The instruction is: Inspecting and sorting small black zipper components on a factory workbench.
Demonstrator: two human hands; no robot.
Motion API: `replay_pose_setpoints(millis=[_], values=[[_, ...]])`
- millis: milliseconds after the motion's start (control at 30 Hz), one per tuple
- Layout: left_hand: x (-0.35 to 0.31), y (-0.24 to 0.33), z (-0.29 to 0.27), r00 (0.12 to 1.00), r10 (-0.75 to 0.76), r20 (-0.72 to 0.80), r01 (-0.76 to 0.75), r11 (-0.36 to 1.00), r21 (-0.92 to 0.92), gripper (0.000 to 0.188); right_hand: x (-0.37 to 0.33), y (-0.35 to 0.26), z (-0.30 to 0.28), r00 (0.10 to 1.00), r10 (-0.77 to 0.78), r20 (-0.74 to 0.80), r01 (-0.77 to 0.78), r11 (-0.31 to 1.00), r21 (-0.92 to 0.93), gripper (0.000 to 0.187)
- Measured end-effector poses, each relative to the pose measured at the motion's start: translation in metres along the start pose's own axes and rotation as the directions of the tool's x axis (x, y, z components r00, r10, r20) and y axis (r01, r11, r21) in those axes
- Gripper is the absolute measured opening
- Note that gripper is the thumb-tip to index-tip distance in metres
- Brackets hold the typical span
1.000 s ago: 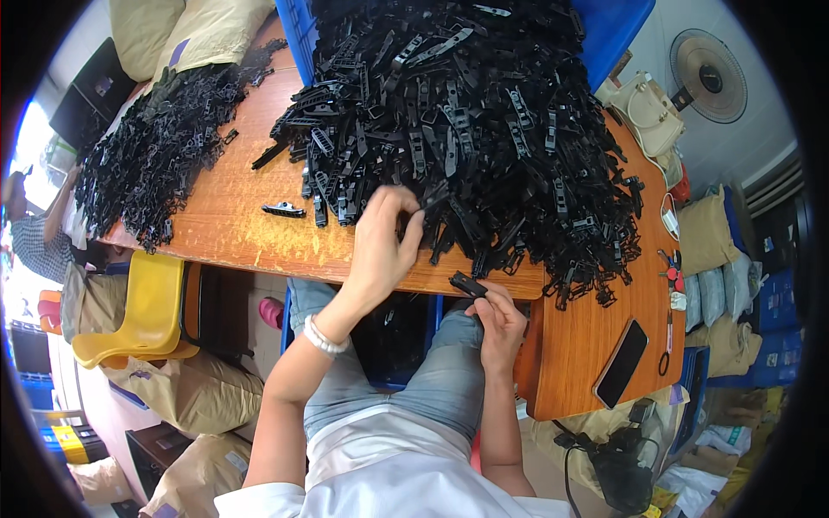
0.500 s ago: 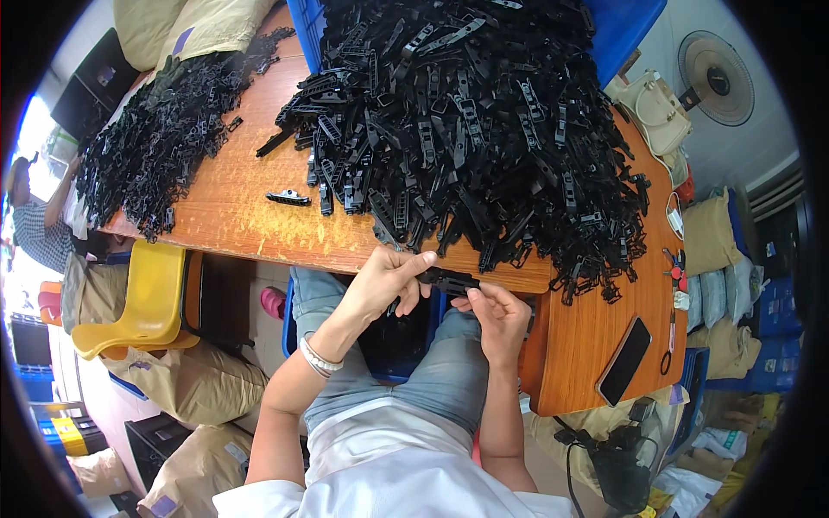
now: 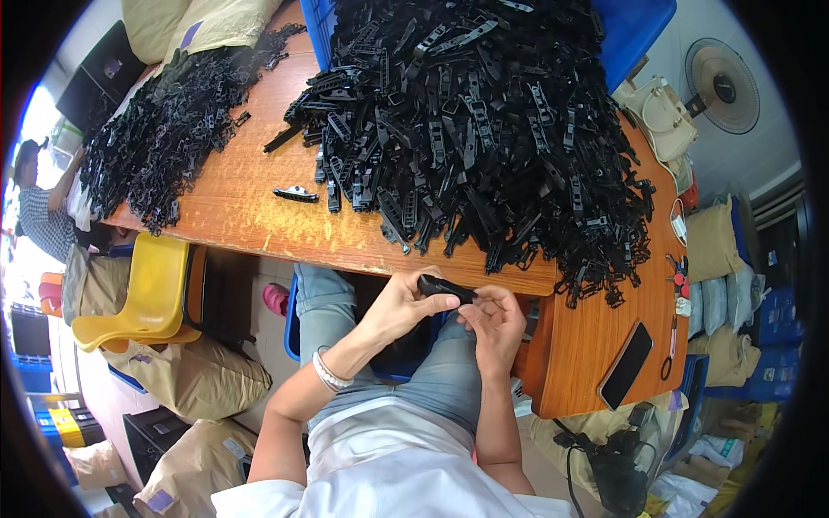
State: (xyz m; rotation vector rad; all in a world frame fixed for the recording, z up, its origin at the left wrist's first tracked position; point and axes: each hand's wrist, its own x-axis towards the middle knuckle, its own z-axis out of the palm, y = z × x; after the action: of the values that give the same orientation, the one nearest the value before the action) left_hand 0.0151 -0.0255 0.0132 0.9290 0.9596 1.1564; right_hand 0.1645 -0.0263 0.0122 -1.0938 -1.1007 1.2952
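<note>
From far away, I see the left hand (image 3: pixel 402 304) has come off the pile (image 3: pixel 492 129) toward six o'clock, its thumb now on the black piece (image 3: pixel 445 287).

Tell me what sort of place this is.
Probably a small workshop or factory room: a large heap of black parts lies on the wooden table, and bulging tan sacks sit around it.

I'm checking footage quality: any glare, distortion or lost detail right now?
Head view: glare whitens the far left; the wooden table bows along its right edge; black fills the corners; the black part in the hands shows little detail.
</note>
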Motion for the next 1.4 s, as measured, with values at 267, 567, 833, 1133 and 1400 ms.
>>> replay_pose_setpoints(millis=[267, 567, 833, 1133, 1400], values=[[-0.008, 0.004, -0.018, 0.998, -0.041, 0.049, 0.042, 0.999, -0.014, 0.017, -0.001, 0.001, 0.008, 0.992, 0.107, 0.065, -0.111, 0.992, 0.058, 0.013], [0.016, 0.033, -0.161, 0.666, 0.685, -0.295, 0.263, 0.155, 0.952, 0.013, 0.002, 0.006, -0.003, 0.995, 0.076, 0.056, -0.083, 0.989, 0.123, 0.014], [0.014, 0.029, -0.191, 0.545, 0.596, -0.59, 0.458, 0.378, 0.805, 0.03, 0.0, 0.009, -0.006, 0.992, 0.076, 0.103, -0.093, 0.981, 0.169, 0.017], [-0.025, 0.05, -0.058, 0.99, -0.049, -0.135, 0.082, 0.965, 0.251, 0.028, -0.003, -0.007, 0.002, 0.934, -0.13, 0.334, 0.088, 0.987, 0.136, 0.012], [-0.04, 0.055, -0.007, 0.981, -0.131, 0.141, 0.068, 0.921, 0.384, 0.048, -0.009, -0.004, -0.002, 0.942, -0.236, 0.236, 0.25, 0.968, -0.027, 0.015]])
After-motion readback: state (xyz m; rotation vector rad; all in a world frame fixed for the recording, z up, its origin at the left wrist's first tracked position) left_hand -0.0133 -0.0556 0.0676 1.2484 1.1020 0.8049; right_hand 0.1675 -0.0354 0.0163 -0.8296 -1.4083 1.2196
